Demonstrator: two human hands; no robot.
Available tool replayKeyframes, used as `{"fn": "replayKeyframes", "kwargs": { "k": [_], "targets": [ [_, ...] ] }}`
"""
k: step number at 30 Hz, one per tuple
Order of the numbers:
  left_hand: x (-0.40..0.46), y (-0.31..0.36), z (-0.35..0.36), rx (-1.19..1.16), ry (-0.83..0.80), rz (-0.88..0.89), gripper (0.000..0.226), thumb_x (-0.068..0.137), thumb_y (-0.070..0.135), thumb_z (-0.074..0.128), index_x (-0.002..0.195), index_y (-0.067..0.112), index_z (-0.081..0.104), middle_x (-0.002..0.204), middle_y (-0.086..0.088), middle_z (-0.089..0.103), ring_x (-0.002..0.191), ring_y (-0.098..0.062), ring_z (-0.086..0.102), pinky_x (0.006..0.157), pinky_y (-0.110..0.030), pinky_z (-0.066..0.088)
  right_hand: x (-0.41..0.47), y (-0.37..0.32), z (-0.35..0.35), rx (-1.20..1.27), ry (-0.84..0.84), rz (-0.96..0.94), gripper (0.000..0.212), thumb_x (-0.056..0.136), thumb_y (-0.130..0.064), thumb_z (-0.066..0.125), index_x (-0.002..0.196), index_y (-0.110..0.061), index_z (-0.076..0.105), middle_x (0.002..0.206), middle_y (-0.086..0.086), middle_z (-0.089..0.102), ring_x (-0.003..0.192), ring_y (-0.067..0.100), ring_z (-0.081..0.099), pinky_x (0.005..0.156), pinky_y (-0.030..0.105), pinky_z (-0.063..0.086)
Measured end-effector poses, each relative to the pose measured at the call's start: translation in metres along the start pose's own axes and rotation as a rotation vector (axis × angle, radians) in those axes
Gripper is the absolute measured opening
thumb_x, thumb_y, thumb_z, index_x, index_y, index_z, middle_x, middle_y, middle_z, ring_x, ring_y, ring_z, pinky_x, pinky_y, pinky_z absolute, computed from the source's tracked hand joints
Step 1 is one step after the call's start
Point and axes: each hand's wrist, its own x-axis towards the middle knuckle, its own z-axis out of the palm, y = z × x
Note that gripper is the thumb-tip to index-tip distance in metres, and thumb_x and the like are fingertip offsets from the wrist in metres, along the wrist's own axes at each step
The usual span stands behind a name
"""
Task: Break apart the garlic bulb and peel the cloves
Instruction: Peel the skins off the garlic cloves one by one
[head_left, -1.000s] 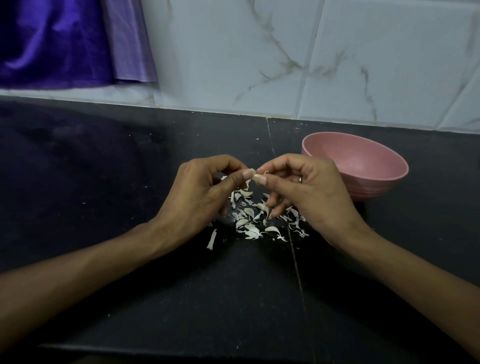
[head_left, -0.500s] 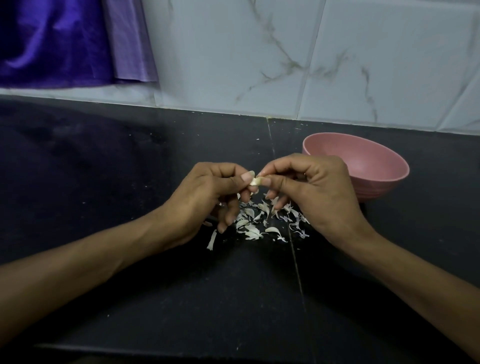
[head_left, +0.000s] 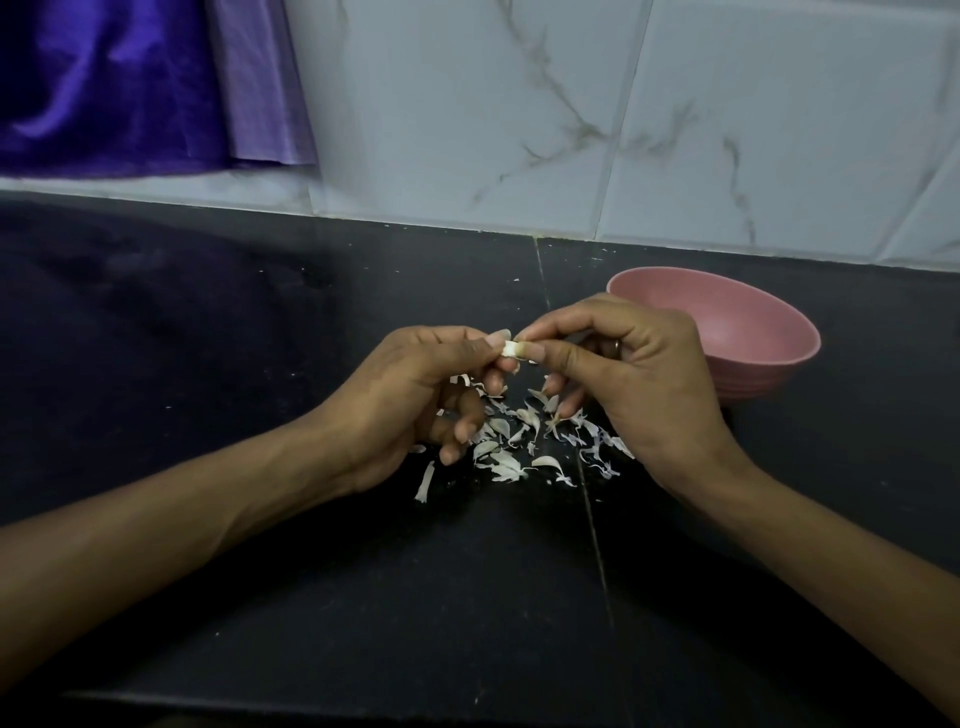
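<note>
Counter (head_left: 260, 597): black, faint pale specks. Wall tiles (head_left: 753, 130): white, grey marble veining. Bowl (head_left: 769, 332): plain pink. Cloth (head_left: 104, 83): deep purple, with a lighter lilac fold at its right edge. Garlic clove (head_left: 511, 350): cream-white. Peel scraps (head_left: 506, 447): off-white

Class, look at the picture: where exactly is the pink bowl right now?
In the head view, the round pink plastic bowl stands on the black stone counter, right of centre, just behind the right hand and near the marbled wall tiles.
</note>
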Motion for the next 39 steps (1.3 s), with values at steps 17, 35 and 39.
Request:
{"fn": "replayKeyframes", "kwargs": {
  "k": [17, 35, 39],
  "targets": [
    [0.0011, 0.0014, -0.0003, -0.196, -0.119, -0.088, 0.016, 0.085, 0.024, 0.054, 0.079, 0.01, 0.056, 0.066, 0.001, 0.044, 0.041, -0.007, 0.039, 0.032, -0.017, 0.035, 0.005, -0.0014, -0.0069, -0.313, -0.111, -0.357, 0.01, 0.091, -0.01, 0.065, 0.095, -0.009, 0.074, 0.089, 0.005, 0.062, 0.07, 0.012, 0.061, 0.055, 0.028, 0.053],
    [0.0004, 0.0031, 0.0022, -0.22, -0.173, -0.162, 0.02, 0.091, 0.029, 0.049, 0.079, 0.013, 0.048, 0.066, 0.001, 0.041, 0.038, -0.008, 0.038, 0.032, -0.016, 0.034, 0.0032, -0.0042, -0.0074, -0.465, -0.086, -0.443, 0.01, 0.094, -0.007, 0.062, 0.094, -0.004, 0.073, 0.089, 0.001, 0.06, 0.074, -0.002, 0.056, 0.063, 0.016, 0.048],
    [0.0, 0.0006, 0.0043, -0.115, -0.155, -0.096, 0.032, 0.101, 0.03, 0.042, 0.075, 0.012, 0.045, 0.064, -0.001, 0.039, 0.036, -0.009, 0.037, 0.032, -0.019, 0.034, 0.0035, -0.0027, -0.0062, -0.428, -0.078, -0.38, 0.011, 0.092, -0.015, 0.064, 0.093, -0.006, 0.071, 0.088, -0.001, 0.06, 0.069, 0.007, 0.059, 0.059, 0.025, 0.05]
  ]
}}
